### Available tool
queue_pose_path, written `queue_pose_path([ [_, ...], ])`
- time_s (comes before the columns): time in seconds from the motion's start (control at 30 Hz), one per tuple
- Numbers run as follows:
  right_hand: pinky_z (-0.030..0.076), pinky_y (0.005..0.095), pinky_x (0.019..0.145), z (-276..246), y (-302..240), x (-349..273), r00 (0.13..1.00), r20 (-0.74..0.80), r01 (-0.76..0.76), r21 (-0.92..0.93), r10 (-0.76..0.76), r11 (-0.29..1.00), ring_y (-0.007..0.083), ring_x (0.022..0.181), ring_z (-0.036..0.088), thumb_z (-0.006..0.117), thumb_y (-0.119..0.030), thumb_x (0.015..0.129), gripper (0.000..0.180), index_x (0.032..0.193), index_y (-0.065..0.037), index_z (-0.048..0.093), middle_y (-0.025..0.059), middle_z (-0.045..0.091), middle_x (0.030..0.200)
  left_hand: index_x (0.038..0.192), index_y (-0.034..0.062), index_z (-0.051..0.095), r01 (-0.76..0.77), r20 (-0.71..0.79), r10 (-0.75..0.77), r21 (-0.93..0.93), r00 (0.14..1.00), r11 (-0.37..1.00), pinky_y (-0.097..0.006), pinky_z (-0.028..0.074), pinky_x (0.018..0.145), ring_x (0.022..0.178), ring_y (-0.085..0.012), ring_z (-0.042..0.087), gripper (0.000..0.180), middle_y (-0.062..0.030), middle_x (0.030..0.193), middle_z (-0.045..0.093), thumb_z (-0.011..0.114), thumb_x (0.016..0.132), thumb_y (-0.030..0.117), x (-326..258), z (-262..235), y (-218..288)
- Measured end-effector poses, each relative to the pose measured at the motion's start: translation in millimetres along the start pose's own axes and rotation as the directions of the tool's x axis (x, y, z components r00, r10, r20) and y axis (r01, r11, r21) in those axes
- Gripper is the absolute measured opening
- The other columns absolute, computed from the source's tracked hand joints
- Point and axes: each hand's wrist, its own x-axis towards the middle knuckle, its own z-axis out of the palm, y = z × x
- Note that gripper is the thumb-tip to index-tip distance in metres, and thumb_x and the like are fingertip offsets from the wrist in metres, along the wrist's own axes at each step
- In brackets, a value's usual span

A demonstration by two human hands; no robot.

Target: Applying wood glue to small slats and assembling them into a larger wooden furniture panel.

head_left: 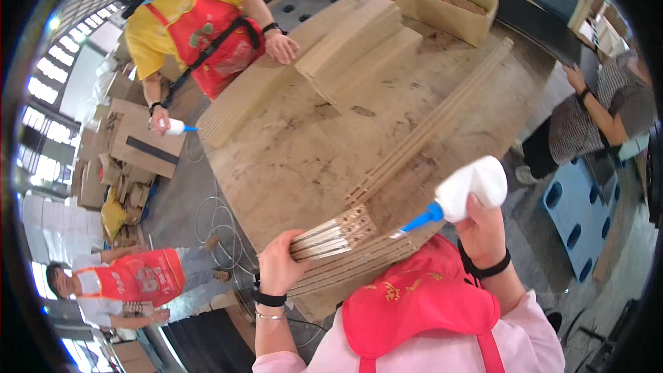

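Note:
My left hand [280, 262] is wrapped round a bundle of narrow wooden strips [321, 240], held over the table's near edge. Their brown ends, dotted with small dark marks or holes, face right. In my right hand [481, 229] is a white squeeze bottle [476, 186] with a blue nozzle [423, 219], tilted down to the left. Its tip is close to the strip ends; whether it touches them I cannot tell. More long wooden strips [352, 267] lie side by side beneath my hands, partly hidden by them and by my red apron.
Long strips [435, 121] lie across the stained table [290, 173]. Beyond are a strip stack [352, 41] and a box of small brown pieces [442, 10]. Across from me a person [207, 34] holds another squeeze bottle. People stand left and right; a blue pallet [580, 217] is at right.

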Motion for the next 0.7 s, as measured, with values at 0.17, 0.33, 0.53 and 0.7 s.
queue_pose_path([
  [0.17,0.051,0.0349,0.088,38.4,-4.4,4.6,0.998,-0.044,0.051,0.029,-0.05,0.998,0.0202,0.106,0.061,0.062,-0.004,0.09,0.039,0.128,-0.003,0.049,0.0076,0.062,0.116,0.104,0.0097,0.063,0.058,0.008,-0.058,-0.072,0.998,0.996,-0.037,0.052,0.076,0.087,-0.0309,0.065,0.052,-0.013,0.093,0.067,0.079,0.055,0.006,-3.2,4.7,-4.8],
  [0.33,0.052,0.0371,0.087,56.1,2.8,5.4,1.0,-0.021,-0.014,0.096,0.016,0.995,0.0205,0.105,0.061,0.067,-0.006,0.088,0.04,0.125,-0.004,0.052,0.0067,0.062,0.116,0.104,0.0027,0.065,-0.005,-0.008,0.004,-0.049,1.0,0.999,-0.029,0.053,0.076,0.081,-0.0178,0.068,0.05,-0.0106,0.086,0.069,0.081,0.057,0.003,-8.8,8.6,-8.0],
  [0.53,0.054,0.038,0.085,63.8,13.0,1.2,1.0,-0.011,-0.004,0.041,0.004,0.999,0.0203,0.104,0.062,0.068,-0.006,0.087,0.039,0.124,-0.003,0.054,0.0069,0.063,0.115,0.105,0.0092,0.063,0.073,0.031,-0.07,-0.127,0.997,0.989,-0.036,0.053,0.077,0.088,-0.0315,0.066,0.054,-0.0136,0.093,0.067,0.076,0.054,0.002,-14.2,7.8,-8.5],
  [0.7,0.054,0.0384,0.085,64.9,17.2,0.5,1.0,-0.006,0.014,0.051,-0.014,0.999,0.0204,0.104,0.062,0.068,-0.004,0.086,0.04,0.124,-0.003,0.054,0.0074,0.063,0.115,0.107,0.0092,0.063,0.073,0.034,-0.07,-0.097,0.997,0.993,-0.036,0.053,0.076,0.088,-0.0319,0.066,0.058,-0.0141,0.093,0.068,0.08,0.051,0.003,-16.7,5.3,-9.8],
])
